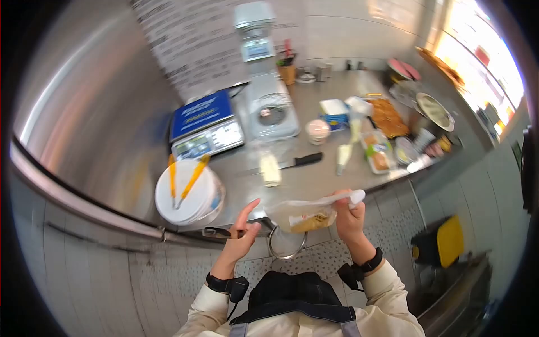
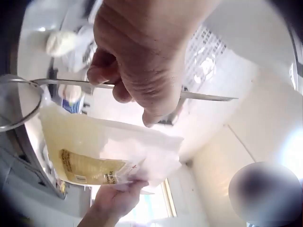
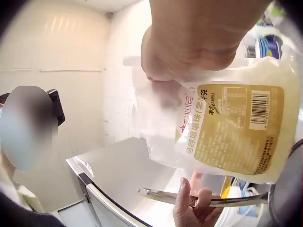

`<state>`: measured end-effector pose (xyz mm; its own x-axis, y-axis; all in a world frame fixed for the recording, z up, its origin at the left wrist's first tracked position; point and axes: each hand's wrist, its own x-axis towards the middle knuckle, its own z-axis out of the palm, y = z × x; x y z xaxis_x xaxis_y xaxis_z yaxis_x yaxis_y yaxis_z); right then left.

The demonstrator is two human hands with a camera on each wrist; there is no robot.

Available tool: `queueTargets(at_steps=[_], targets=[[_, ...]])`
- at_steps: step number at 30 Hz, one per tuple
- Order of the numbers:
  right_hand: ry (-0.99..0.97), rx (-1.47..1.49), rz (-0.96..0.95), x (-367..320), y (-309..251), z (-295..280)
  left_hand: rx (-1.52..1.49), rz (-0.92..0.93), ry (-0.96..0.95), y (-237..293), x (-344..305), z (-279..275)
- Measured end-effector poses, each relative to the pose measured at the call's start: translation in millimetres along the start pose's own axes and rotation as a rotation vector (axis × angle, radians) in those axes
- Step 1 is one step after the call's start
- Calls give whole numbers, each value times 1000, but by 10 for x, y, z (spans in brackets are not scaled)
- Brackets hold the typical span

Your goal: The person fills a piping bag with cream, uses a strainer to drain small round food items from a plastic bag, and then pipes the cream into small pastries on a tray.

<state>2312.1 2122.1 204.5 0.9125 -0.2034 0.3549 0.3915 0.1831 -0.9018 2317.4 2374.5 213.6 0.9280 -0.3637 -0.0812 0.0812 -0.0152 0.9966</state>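
Observation:
My left hand (image 1: 241, 241) grips the metal handle (image 3: 227, 201) of a round strainer, its index finger stretched out in the head view. The strainer (image 1: 287, 255) hangs in front of the counter edge, to the right of that hand. My right hand (image 1: 349, 220) grips the upper end of a soft, translucent pouch (image 1: 306, 216) with a gold printed label (image 3: 239, 127). The pouch is tilted, its other end above the strainer in the head view. Pale yellowish contents (image 2: 52, 123) show through the plastic.
On the steel counter (image 1: 241, 174) stand a white lidded bucket (image 1: 168, 196) with yellow-handled tongs, a blue-topped scale (image 1: 202, 121) and a second scale (image 1: 275, 115). A black-handled knife (image 1: 307, 159), a piping bag (image 1: 343, 157) and several food containers lie further right. A yellow-lidded bin (image 1: 449, 241) stands on the floor.

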Motion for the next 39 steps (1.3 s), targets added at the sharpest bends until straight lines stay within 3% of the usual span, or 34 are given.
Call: queueTargets(at_steps=[1,3,5,7,8,9,11,12,15,17,18,19,21,22,23,25,26,28,29,32,33,36,37,39], targets=[[6,2,-33,-122,-199,-199,7,7,-61,58,100,210],[79,25,-59,-402,-631,-530,130,241,-359,115,224,710],[157,-83,-61,-714,-950,-906,177,311,-484,97,299,1288],[317,-213,-130,-1021,-1194,-1267,70,643,-758,-75,383,1911],[365,-297,-147,-1177,-1352,-1422,73,562,-692,92,225,2250],[412,-385,-155,-1335,-1517,-1573,61,565,-768,173,145,2522],[545,-571,-152,-1634,-1812,-1866,344,340,-599,227,20,3048],[616,-637,-144,-1771,-1940,-2009,217,376,-606,125,14,3352],[783,-746,-13,-2295,-2289,-2475,166,324,-829,262,-141,4142],[989,-662,-316,-2662,-2303,-2851,45,329,-960,278,-298,4659],[1084,-814,-416,-2881,-2291,-2993,-54,322,-1024,283,-363,4897],[1307,-985,-383,-3121,-2258,-3069,-54,321,-1089,301,-406,5097],[1756,-810,-308,-3619,-1863,-3254,-108,185,-1241,376,-492,5506],[1806,-824,-320,-3775,-1773,-3236,-135,211,-1303,434,-546,5702],[1692,-477,-268,-3891,-1702,-3214,-139,207,-1354,436,-592,5916],[1386,78,-288,-3948,-1716,-3304,-155,472,-1415,422,-659,6296],[1217,275,-351,-3892,-1793,-3365,-126,461,-1462,456,-695,6440],[1175,402,-438,-3761,-1922,-3606,-174,432,-1550,444,-809,6760],[1221,361,-483,-3707,-2029,-3716,-226,424,-1564,482,-860,6959],[1296,392,-857,-3641,-2273,-3980,-179,473,-1771,603,-950,7387],[1311,359,-882,-3667,-2342,-4063,-125,498,-1846,642,-981,7525],[1492,312,-1191,-3836,-2477,-4242,-200,476,-1938,598,-1117,7927],[1512,313,-1214,-3923,-2513,-4273,-254,469,-1972,535,-1157,8046],[1787,148,-1222,-4124,-2567,-4280,-270,426,-1979,225,-1228,8334]])
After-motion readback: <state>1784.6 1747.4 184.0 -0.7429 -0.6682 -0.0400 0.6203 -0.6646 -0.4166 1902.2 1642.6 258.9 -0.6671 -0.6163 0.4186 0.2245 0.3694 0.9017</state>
